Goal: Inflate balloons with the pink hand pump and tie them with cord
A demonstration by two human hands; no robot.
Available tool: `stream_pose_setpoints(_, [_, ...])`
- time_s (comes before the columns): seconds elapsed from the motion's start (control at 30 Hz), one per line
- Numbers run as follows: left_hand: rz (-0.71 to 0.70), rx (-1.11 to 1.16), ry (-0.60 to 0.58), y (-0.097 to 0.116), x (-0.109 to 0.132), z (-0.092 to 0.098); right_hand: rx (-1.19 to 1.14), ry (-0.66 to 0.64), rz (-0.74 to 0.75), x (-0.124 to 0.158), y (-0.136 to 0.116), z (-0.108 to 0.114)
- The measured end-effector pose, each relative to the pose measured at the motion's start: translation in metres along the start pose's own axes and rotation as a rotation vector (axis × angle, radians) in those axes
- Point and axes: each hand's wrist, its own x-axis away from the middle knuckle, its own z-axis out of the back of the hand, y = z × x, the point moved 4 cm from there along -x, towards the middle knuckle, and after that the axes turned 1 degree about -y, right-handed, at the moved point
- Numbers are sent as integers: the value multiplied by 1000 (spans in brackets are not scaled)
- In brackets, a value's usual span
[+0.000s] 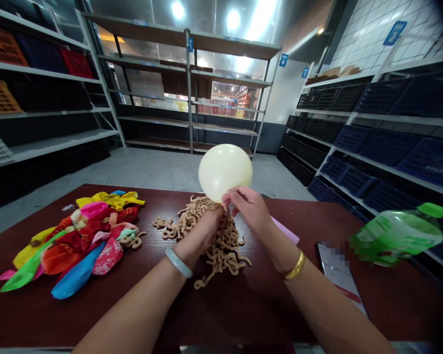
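A round, inflated pale yellow balloon (pixel 225 169) stands above the table with its neck pointing down toward me. My right hand (pixel 246 205) pinches at the neck, thumb and fingers together. Just below and to the left, my left hand (pixel 209 225) is closed at the same neck, its fingertips partly hidden. The tip of the neck is too covered to make out. Under both hands lies a heap of beige curly cords (pixel 221 250). Several flat, uninflated balloons (pixel 77 236) in many colours are piled at the left.
The dark red-brown table (pixel 140 314) spans the front. To the right lie a lilac strip (pixel 285 230), a flat dark-edged device (pixel 339 275) and a green-capped bottle (pixel 402 233) of green liquid. Shelves (pixel 190 88) stand behind; crates (pixel 376 142) fill the right-hand racks.
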Motion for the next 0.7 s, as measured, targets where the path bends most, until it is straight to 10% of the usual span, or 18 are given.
stream_pose_setpoints(0.2, [105,246,-126,6,-3,9,307,-261,78,-17,-42,-19])
stream_pose_setpoints(0.37, [174,366,-241,23,5,9,298,-89,-286,-11,12,5])
stream_pose_setpoints(0.7, [480,695,-464,26,20,-7,-493,-385,-493,-15,62,-42])
